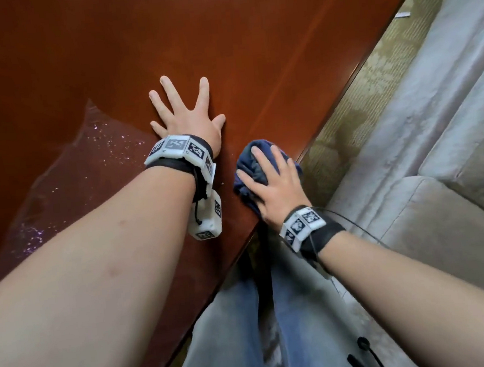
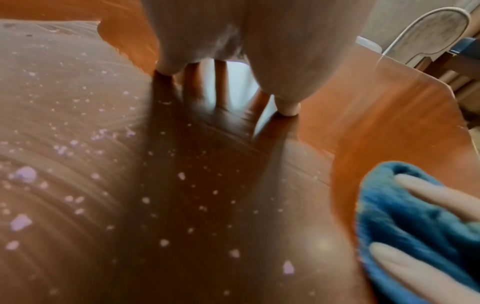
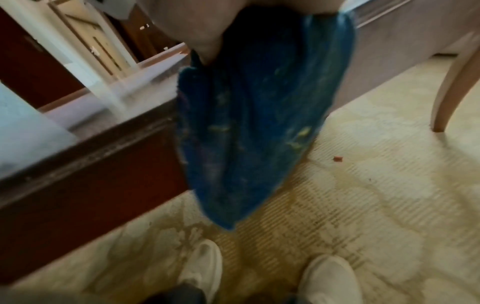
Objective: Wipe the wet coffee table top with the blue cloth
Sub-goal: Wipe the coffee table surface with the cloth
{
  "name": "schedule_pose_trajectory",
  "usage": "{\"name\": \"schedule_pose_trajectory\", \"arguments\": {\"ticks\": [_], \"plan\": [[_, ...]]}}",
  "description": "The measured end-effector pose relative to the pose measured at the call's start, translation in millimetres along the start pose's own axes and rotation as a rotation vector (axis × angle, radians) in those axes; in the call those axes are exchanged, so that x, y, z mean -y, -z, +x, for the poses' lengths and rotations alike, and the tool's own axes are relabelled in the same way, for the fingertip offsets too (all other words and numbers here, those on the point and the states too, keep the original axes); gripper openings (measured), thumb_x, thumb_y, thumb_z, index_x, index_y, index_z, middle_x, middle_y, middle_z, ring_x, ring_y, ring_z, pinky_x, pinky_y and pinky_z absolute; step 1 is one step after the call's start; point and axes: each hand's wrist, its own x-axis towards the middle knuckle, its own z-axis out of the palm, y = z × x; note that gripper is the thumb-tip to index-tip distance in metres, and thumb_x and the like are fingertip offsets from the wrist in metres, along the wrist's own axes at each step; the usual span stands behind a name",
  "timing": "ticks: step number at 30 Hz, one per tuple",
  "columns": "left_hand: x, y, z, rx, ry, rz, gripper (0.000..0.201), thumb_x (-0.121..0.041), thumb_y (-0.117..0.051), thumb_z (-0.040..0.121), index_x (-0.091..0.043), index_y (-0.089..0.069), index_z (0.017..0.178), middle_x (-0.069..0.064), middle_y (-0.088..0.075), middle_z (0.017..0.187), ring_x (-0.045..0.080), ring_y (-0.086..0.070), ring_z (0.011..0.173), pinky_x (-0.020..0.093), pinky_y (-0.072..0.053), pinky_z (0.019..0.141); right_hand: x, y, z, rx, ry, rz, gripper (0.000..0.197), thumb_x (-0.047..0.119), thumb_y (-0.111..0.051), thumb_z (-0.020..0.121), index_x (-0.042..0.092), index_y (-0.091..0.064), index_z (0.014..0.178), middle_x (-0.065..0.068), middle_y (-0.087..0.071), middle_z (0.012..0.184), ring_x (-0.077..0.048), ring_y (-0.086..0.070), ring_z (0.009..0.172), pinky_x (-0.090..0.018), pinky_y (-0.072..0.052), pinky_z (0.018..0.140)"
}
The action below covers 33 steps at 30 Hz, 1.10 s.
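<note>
The worktop point(image 1: 221, 37) is a glossy reddish-brown wooden surface that fills the upper left and centre of the head view; its near edge runs diagonally from the upper right down to the lower centre of the frame. A patterned carpet point(image 1: 354, 107) lies beyond that edge, and a pale upholstered sofa point(image 1: 450, 121) occupies the right side. A film of water droplets point(image 1: 103, 137) covers the left part of the worktop, shown in the left wrist view as scattered pale specks point(image 2: 182, 175).

The left hand point(image 1: 187, 120) lies flat on the worktop at frame centre, just right of the wet area. Its grip is spread: all fingers are straight and splayed, and it holds nothing.

The blue cloth point(image 1: 256, 158) sits at the worktop edge, just below and right of the left hand. The right hand point(image 1: 276, 186) rests on top of it. This grip is extended, with fingers point(image 2: 428, 191) laid straight across the bunched cloth and pressing it down. In the right wrist view, part of the cloth point(image 3: 254, 123) hangs over the worktop edge above the carpet.

Blue jeans point(image 1: 291, 311) appear at the lower centre, and two white shoes point(image 3: 202, 267) stand on the carpet. A marker wristband point(image 1: 178, 151) is strapped to each wrist.
</note>
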Motion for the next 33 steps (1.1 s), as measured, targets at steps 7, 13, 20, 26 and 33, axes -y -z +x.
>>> {"name": "schedule_pose_trajectory", "arguments": {"ticks": [7, 13, 20, 26, 33], "plan": [[22.5, 2.1, 2.1, 0.002, -0.082, 0.036, 0.067, -0.050, -0.046, 0.097, -0.047, -0.006, 0.151, 0.007, 0.022, 0.159, 0.036, 0.017, 0.146, 0.061, -0.010, 0.114, -52.7, 31.8, 23.5, -0.051, -0.203, -0.002, 0.056, 0.024, -0.054, 0.085, 0.032, -0.043, 0.139, -0.012, -0.015, 0.156, -0.044, -0.007, 0.141, -0.063, -0.016, 0.108], [28.8, 6.0, 5.8, -0.005, -0.094, 0.057, 0.068, -0.054, -0.047, 0.095, -0.048, -0.007, 0.150, 0.005, 0.022, 0.160, 0.037, 0.016, 0.146, 0.061, -0.010, 0.114, -0.3, 26.8, 51.5, -0.098, -0.341, 0.067, 0.053, 0.036, -0.046, 0.094, 0.034, -0.031, 0.145, -0.007, -0.001, 0.159, -0.039, 0.007, 0.143, -0.056, -0.003, 0.112], [40.8, 22.9, 19.6, 0.024, -0.087, 0.074, 0.070, -0.056, -0.046, 0.095, -0.048, -0.004, 0.151, 0.001, 0.023, 0.160, 0.035, 0.017, 0.146, 0.061, -0.009, 0.115, -19.0, 33.9, 50.5, -0.066, -0.359, 0.032, 0.051, 0.042, -0.042, 0.096, 0.035, -0.029, 0.145, -0.004, -0.001, 0.159, -0.035, 0.005, 0.144, -0.054, -0.006, 0.114], [50.7, 35.0, 33.2, 0.016, -0.070, 0.058, 0.071, -0.057, -0.046, 0.095, -0.047, -0.004, 0.151, 0.002, 0.022, 0.160, 0.036, 0.016, 0.146, 0.059, -0.009, 0.116, 22.6, 28.9, 97.2, -0.169, -0.383, 0.031, 0.055, 0.042, -0.052, 0.087, 0.031, -0.042, 0.140, -0.014, -0.015, 0.156, -0.047, -0.010, 0.139, -0.063, -0.018, 0.106], [70.5, 56.4, 52.2, 0.024, -0.036, 0.032, 0.069, -0.053, -0.045, 0.097, -0.045, -0.004, 0.152, 0.001, 0.021, 0.160, 0.033, 0.015, 0.147, 0.059, -0.008, 0.116, 8.7, 19.5, 53.9, -0.001, 0.031, -0.071, 0.050, 0.039, -0.045, 0.080, 0.029, -0.058, 0.127, -0.016, -0.038, 0.146, -0.048, -0.032, 0.132, -0.065, -0.036, 0.095]]}}
